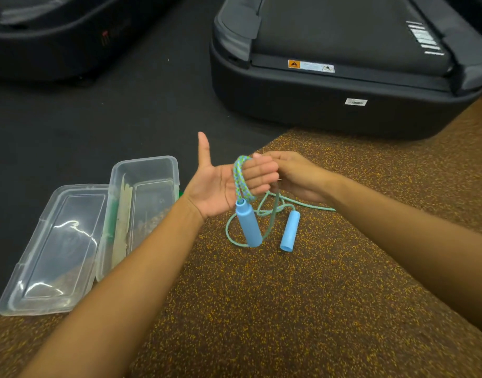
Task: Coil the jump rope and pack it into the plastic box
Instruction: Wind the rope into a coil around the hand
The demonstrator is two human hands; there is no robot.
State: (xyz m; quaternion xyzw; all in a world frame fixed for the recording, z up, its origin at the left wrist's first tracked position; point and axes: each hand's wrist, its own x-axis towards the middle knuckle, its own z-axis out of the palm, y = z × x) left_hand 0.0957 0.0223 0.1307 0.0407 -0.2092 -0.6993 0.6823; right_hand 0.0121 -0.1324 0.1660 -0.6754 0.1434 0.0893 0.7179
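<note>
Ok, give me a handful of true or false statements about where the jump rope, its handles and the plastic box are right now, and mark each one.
1. The rope is looped around the left hand. True.
2. Both blue handles lie on the floor. False: one handle hangs from the loops at the left hand; only the other handle lies on the speckled floor.
3. The plastic box is open, its lid lying beside it. True.
4. The rope is already packed in the box. False: it is all outside the box.
5. The right hand rests flat on the floor. False: it is raised, closed beside the left hand's fingers.
</note>
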